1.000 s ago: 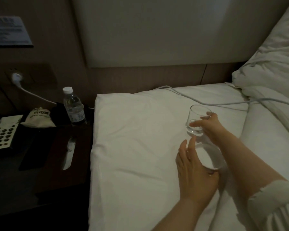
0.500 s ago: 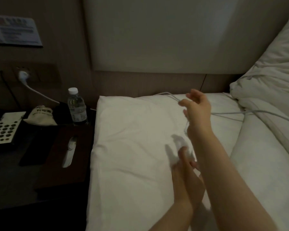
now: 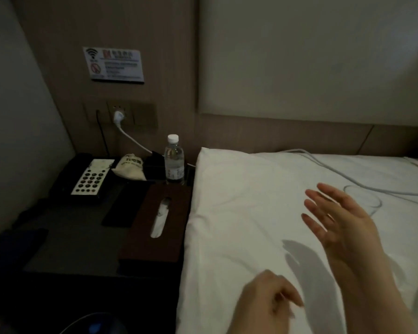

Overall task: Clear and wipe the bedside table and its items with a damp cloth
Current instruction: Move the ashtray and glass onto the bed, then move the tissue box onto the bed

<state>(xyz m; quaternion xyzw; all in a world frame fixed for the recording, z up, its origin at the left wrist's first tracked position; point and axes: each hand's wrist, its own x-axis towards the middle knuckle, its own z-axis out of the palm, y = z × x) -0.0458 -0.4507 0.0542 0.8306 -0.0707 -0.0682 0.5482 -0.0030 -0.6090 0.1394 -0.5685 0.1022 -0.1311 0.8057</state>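
right hand [image 3: 343,227] sits right of centre, above the white bed sheet [image 3: 239,213], fingers straight and spread wide, holding nothing. left hand [image 3: 268,302] is at bottom centre, low over the sheet, fingers loosely curled, blurred; nothing visible in it, no cloth in view.

clear glass [image 3: 364,201] lies on the sheet just behind the right hand, partly hidden by the fingers; upright or tipped, can't tell. white cable [image 3: 336,172] runs across the sheet at upper right, passing close to the glass.

bedside table [image 3: 65,239] fills the left half of the frame, dark top, tight against the bed edge. on it:
- phone [image 3: 89,177] with a light keypad, at the back left
- small cloth pouch [image 3: 129,167] just right of the phone
- water bottle [image 3: 174,160], upright, white cap, at the back right corner next to the mattress
- brown tissue box [image 3: 155,222] along the table's right edge, tissue showing in the slot
- flat dark item [image 3: 121,210] between phone and tissue box, can't identify it

wall above: socket panel [image 3: 130,114] with a white plug [image 3: 118,116] in it, its cord dropping behind the pouch. printed wifi sign [image 3: 114,63] higher up, upper left.
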